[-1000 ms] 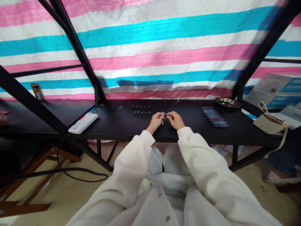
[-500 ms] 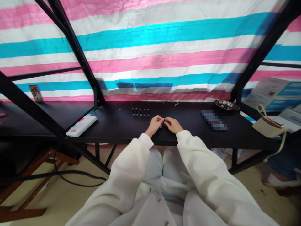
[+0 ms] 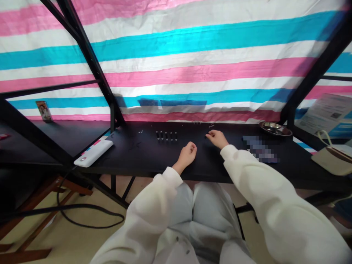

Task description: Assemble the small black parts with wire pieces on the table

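Observation:
My left hand [image 3: 187, 154] is over the front part of the black table [image 3: 145, 156], fingers curled with the tips together; anything inside them is too small to see. Farther right and a bit deeper on the table, my right hand [image 3: 217, 138] pinches a small dark piece [image 3: 206, 136] close to the tabletop. Several short black cylinders with pale ends [image 3: 166, 136] stand in a row to the left of my hands. White thread-like scraps [image 3: 211, 125] lie behind my right hand.
A shiny metal dish [image 3: 275, 129] sits at the back right, with a blurred-out object [image 3: 260, 148] nearer. At the left edge is a white device [image 3: 93, 153]. A beige pouch [image 3: 330, 161] rests at the far right. Black frame posts [image 3: 90, 62] flank the table.
My hands, together before, have come apart. The right one moved right and away from me with the small dark piece; the left remains near the front. The view has shifted slightly.

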`<state>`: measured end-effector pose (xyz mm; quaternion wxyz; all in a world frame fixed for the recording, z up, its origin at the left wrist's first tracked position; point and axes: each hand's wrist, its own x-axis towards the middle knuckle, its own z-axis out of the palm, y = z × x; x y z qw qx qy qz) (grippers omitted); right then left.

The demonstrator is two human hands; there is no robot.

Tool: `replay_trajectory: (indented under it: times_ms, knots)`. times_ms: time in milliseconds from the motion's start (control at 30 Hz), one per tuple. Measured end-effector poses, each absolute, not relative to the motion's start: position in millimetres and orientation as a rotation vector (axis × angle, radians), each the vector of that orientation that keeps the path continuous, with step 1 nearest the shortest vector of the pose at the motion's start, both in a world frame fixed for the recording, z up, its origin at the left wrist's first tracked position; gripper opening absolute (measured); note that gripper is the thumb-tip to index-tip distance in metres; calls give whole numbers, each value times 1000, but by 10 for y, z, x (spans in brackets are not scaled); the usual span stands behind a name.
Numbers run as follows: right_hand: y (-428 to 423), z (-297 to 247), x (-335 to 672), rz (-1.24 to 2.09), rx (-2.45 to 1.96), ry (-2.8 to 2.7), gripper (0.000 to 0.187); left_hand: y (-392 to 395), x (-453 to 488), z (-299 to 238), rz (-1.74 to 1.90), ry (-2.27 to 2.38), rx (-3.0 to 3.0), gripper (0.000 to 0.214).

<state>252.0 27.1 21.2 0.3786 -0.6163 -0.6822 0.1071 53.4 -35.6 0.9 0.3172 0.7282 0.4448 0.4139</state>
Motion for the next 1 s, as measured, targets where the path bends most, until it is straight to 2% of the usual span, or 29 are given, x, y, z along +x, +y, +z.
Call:
replay_trajectory:
  times_ms: [200, 600, 1000]
  knots:
    - [830, 268, 2876, 159, -1875, -1717, 15, -396, 537, 24, 955, 1238, 2149, 11]
    - [1135, 69, 2880, 165, -1915, -1768, 17, -462, 551, 96, 811, 1308, 2272, 13]
    - [1266, 20, 3022, 535, -1956, -1736, 8, -479, 548, 100, 834, 1290, 2268, 12]
